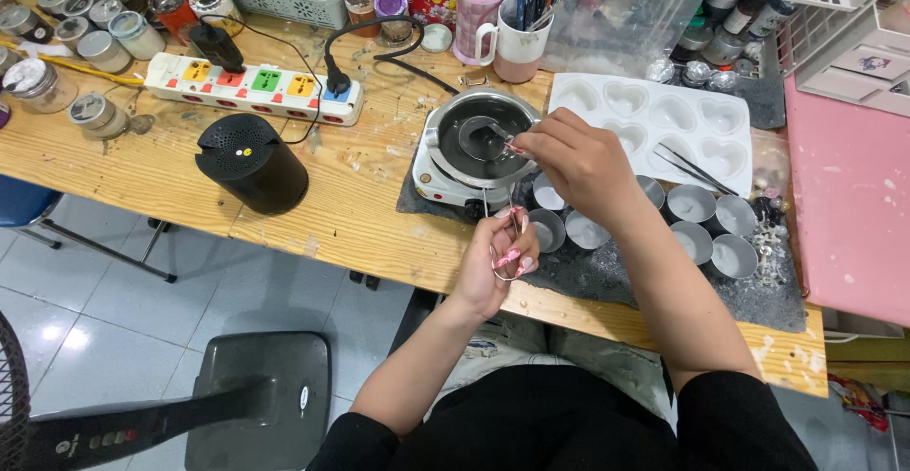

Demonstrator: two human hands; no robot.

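I am seeing the right hand [578, 163] pinching a spoon [481, 136] over the small hotplate pan [474, 149], while the left hand [500, 261] is gripping a thin metal tool [513, 229] (near table edge).

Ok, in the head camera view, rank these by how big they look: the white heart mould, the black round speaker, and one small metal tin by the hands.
1. White heart mould
2. Black round speaker
3. Small metal tin

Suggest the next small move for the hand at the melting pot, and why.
Probably draw the right hand and its small tool back from the melting pot toward the small tins just below; the left hand holds scissors beside them.
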